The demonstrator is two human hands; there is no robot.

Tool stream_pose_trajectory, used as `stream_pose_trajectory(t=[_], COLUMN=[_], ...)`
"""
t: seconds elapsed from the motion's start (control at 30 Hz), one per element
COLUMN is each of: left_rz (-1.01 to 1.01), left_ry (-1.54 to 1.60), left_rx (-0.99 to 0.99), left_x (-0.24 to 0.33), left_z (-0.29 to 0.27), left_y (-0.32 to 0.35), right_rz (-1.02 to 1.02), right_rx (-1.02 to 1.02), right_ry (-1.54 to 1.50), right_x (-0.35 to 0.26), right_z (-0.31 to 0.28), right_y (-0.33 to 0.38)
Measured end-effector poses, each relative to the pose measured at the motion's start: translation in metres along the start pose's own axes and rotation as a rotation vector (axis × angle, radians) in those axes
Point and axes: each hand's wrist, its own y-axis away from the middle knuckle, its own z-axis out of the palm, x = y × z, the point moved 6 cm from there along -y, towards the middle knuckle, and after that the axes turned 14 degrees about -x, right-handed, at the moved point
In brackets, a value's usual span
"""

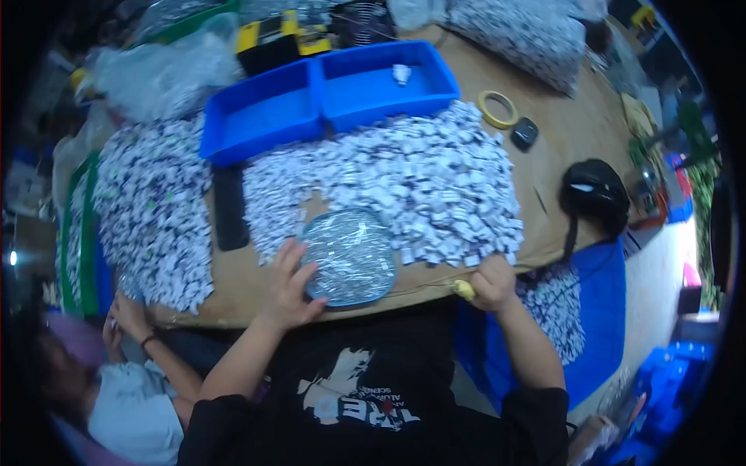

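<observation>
In front of me at the table's near edge lies a rounded, blue-rimmed tray [394,273] filled with many thin, shiny metal pieces [350,252]. My left hand [287,291] has its fingers spread against the tray's left side, with nothing held in it. To the right of the tray, my right hand [493,282] is closed in a fist by the table edge. A rounded yellow end [464,290] sticks out of its left side; the rest of that object is hidden. A wide heap of small white parts [435,179] spreads behind the tray and reaches toward my right hand.
Two joined blue bins [320,116] stand behind the heap. A dark phone-like slab [230,206] separates it from another white heap [155,210]. Right are yellow tape [498,109], a small black box [524,133] and a black pouch [594,194]. Another person's hands [124,317] work at left.
</observation>
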Motion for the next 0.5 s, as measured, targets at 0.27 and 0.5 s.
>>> stream_pose_trajectory(t=[0.27,0.5], left_rz=[-0.265,-0.255], left_ry=[-0.134,-0.146], left_rx=[0.122,0.071], left_x=[-0.037,-0.061], left_z=[-0.053,-0.046], left_y=[0.007,0.009], right_rz=[-0.057,0.192], right_rx=[0.1,0.222], right_ry=[-0.145,-0.418], right_x=[-0.071,-0.092], right_z=[-0.016,-0.007], right_y=[-0.084,-0.196])
